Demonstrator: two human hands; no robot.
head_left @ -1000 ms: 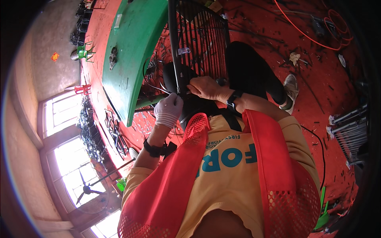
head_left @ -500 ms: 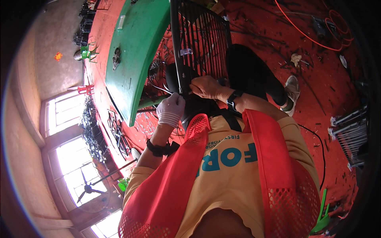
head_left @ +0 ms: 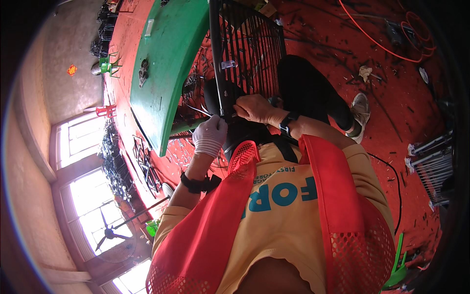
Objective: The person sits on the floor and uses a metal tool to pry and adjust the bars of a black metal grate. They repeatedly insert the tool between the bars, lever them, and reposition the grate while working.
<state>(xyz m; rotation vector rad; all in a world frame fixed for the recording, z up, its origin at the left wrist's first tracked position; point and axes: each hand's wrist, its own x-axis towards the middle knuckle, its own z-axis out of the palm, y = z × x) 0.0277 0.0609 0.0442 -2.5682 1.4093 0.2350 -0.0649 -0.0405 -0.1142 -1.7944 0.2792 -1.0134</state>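
A black slatted frame (head_left: 218,54) stands upright against my legs, its thick edge bar running down toward my lap. My left hand (head_left: 210,135), in a white striped glove, is closed at the bar's lower end. Thin pale strips (head_left: 198,109) stick out leftward from its fingertips. Bare, with a dark watch on the wrist, my right hand (head_left: 255,108) curls its fingers against the same end of the frame. What lies between the two hands is partly hidden. A small clear plastic piece (head_left: 228,64) sits on the bar above them.
A green table (head_left: 171,63) is close on the left, with a small dark bundle (head_left: 143,72) on it. Black scraps litter the red floor (head_left: 323,36). An orange hose (head_left: 377,51) coils at the far right. A slatted metal rack (head_left: 431,169) lies right of me.
The frame's top has shifted very slightly to the left. Both hands stay at nearly the same place on the bar.
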